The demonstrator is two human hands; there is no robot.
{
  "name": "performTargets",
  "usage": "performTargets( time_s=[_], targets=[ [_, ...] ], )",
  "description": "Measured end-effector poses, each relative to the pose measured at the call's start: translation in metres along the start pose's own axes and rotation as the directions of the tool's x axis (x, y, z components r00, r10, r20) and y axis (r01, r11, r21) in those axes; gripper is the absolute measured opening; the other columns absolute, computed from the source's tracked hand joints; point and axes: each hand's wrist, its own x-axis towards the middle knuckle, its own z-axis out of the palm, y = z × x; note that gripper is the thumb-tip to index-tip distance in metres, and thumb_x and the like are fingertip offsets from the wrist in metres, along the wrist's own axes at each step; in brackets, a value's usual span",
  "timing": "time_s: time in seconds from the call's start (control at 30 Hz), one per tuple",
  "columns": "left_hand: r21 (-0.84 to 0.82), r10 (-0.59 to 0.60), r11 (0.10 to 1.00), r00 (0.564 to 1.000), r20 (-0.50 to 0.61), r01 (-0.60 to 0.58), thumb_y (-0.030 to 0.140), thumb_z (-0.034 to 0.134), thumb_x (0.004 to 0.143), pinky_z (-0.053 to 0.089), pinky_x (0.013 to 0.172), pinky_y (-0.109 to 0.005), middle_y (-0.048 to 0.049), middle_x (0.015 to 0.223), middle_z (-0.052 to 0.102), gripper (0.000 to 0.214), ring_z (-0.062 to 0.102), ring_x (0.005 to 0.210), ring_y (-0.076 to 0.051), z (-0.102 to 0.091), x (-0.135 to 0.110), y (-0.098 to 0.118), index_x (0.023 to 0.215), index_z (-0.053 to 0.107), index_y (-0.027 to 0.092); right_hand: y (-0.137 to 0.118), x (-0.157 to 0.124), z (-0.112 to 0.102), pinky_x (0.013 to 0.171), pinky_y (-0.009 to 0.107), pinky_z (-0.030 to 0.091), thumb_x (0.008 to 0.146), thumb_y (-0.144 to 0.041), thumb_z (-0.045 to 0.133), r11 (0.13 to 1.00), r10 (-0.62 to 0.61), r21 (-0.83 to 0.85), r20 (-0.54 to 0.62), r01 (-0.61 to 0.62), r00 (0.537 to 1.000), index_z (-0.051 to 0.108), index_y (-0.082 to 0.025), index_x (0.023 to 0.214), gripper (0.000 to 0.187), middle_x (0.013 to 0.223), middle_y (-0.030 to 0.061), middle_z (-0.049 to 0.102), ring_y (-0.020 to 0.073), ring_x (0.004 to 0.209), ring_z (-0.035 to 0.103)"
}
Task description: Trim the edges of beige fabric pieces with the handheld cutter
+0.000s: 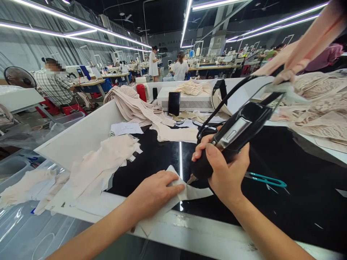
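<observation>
My right hand [226, 169] is wrapped round a black corded hand tool [241, 124] with a silver plate on its side. The tool slants down to the left, and its small pointed tip is beside a pale fabric piece [196, 194] on the black tabletop [271, 155]. My left hand [158, 191] lies on this fabric near the front edge, fingers stretched out and pressing it down. Part of the cloth is hidden beneath that hand. A bright strip of light [180, 155] shows on the black surface just past the fabric. Close to my right hand lie turquoise thread snips [267, 179].
Stacked beige cut pieces [105, 159] lie at left, more [176, 133] behind. A white vented box [196, 101] and a phone [174, 103] stand at the back. Beige fabric heaps [320, 104] fill the right side. Cables and a hanging pink cloth [306, 47] hang above the tool.
</observation>
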Motion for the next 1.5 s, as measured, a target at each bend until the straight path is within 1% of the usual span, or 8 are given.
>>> performTargets(
  time_s=[0.23, 0.37, 0.43, 0.57, 0.8, 1.03, 1.3, 1.5],
  targets=[
    [0.017, 0.012, 1.0, 1.0, 0.001, -0.012, 0.005, 0.051, 0.115, 0.067, 0.095, -0.034, -0.0096, 0.129, 0.075, 0.032, 0.076, 0.107, -0.023, 0.0, 0.001, -0.002, 0.135, 0.069, 0.021, -0.002, 0.002, 0.002, 0.055, 0.025, 0.064, 0.096, -0.031, 0.092, 0.999, -0.003, -0.04, -0.011, 0.002, 1.0, 0.059, -0.029, 0.107, 0.035, 0.086, -0.0092, 0.076, 0.0107, 0.057, 0.07],
    [0.028, 0.029, 0.999, 0.998, -0.047, -0.028, 0.006, 0.051, 0.117, 0.065, 0.114, -0.045, -0.0106, 0.129, 0.077, 0.028, 0.078, 0.113, -0.024, -0.003, 0.003, -0.001, 0.133, 0.07, 0.018, -0.011, 0.006, -0.01, 0.056, 0.027, 0.065, 0.093, -0.038, 0.096, 0.998, -0.019, -0.055, -0.048, 0.017, 0.999, 0.06, -0.03, 0.11, 0.041, 0.086, -0.0091, 0.076, 0.0123, 0.059, 0.071],
    [0.02, 0.033, 0.999, 0.995, -0.097, -0.031, 0.008, 0.051, 0.118, 0.063, 0.119, -0.046, -0.0119, 0.13, 0.078, 0.025, 0.077, 0.119, -0.025, -0.004, 0.006, 0.003, 0.131, 0.07, 0.015, -0.016, 0.007, -0.018, 0.057, 0.028, 0.064, 0.093, -0.04, 0.097, 0.996, -0.039, -0.081, -0.057, 0.034, 0.998, 0.061, -0.03, 0.113, 0.042, 0.086, -0.009, 0.077, 0.013, 0.059, 0.071],
    [-0.089, 0.015, 0.996, 0.997, -0.078, -0.022, 0.009, 0.051, 0.119, 0.068, 0.103, -0.034, -0.0109, 0.12, 0.078, 0.022, 0.077, 0.114, -0.023, 0.0, 0.015, 0.018, 0.127, 0.07, 0.014, -0.023, 0.004, -0.031, 0.055, 0.031, 0.064, 0.092, -0.04, 0.097, 0.99, -0.026, -0.138, -0.068, 0.017, 0.997, 0.061, -0.03, 0.112, 0.042, 0.085, -0.0081, 0.076, 0.0146, 0.058, 0.071],
    [-0.136, -0.045, 0.989, 0.996, 0.077, 0.055, 0.013, 0.054, 0.12, 0.068, 0.098, -0.037, -0.0086, 0.11, 0.075, 0.017, 0.075, 0.106, -0.025, 0.011, 0.023, 0.033, 0.124, 0.071, 0.016, -0.03, -0.005, -0.034, 0.053, 0.035, 0.064, 0.092, -0.031, 0.095, 0.985, -0.049, -0.169, -0.08, 0.035, 0.996, 0.063, -0.032, 0.113, 0.039, 0.085, -0.0062, 0.076, 0.0176, 0.057, 0.07],
    [-0.129, -0.067, 0.989, 0.996, 0.066, 0.075, 0.01, 0.061, 0.115, 0.069, 0.098, -0.038, -0.0098, 0.122, 0.076, 0.023, 0.075, 0.112, -0.027, 0.011, 0.016, 0.036, 0.134, 0.069, 0.018, -0.033, -0.007, -0.035, 0.054, 0.033, 0.065, 0.091, -0.027, 0.094, 0.983, -0.045, -0.182, -0.089, 0.028, 0.995, 0.061, -0.03, 0.113, 0.039, 0.084, -0.0064, 0.077, 0.0163, 0.057, 0.071],
    [-0.11, -0.048, 0.993, 0.999, -0.006, 0.047, 0.01, 0.057, 0.115, 0.07, 0.095, -0.037, -0.0108, 0.123, 0.075, 0.026, 0.075, 0.11, -0.026, 0.015, 0.011, 0.035, 0.138, 0.067, 0.019, -0.025, -0.001, -0.021, 0.052, 0.029, 0.064, 0.092, -0.043, 0.096, 0.993, -0.002, -0.114, -0.087, -0.008, 0.996, 0.059, -0.031, 0.109, 0.042, 0.083, -0.009, 0.075, 0.0134, 0.055, 0.069],
    [-0.133, -0.07, 0.988, 0.997, 0.024, 0.072, 0.009, 0.055, 0.116, 0.07, 0.096, -0.037, -0.0117, 0.125, 0.075, 0.03, 0.076, 0.114, -0.026, 0.015, 0.011, 0.035, 0.14, 0.068, 0.02, -0.015, -0.002, -0.011, 0.053, 0.027, 0.063, 0.091, -0.048, 0.097, 0.997, 0.023, -0.07, -0.069, -0.028, 0.997, 0.058, -0.03, 0.106, 0.045, 0.083, -0.0092, 0.075, 0.0123, 0.055, 0.069]
  ],
)
